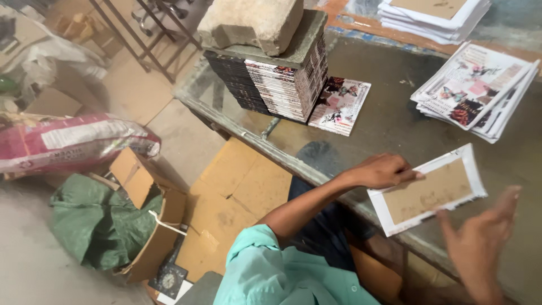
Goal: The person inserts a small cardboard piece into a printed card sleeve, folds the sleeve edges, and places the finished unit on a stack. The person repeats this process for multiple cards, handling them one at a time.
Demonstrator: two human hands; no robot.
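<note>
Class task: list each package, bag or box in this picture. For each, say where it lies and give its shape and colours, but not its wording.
Sack: on the floor at left, long, pink and white, lying on its side.
Cardboard box: on the floor below the sack, brown, flaps open, green cloth inside.
Flat cardboard: on the floor beside the table, brown.

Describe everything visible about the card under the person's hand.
The card is a flat rectangle of brown board with white paper folded over its edges as a border, the corners mitred. It looks like a book cover lying inside-up. It lies tilted on the glass-topped table, near the front edge. The left hand presses its upper left edge with the fingertips. The right hand, blurred, hovers open in front of its lower right corner; whether it touches cannot be told.
</note>
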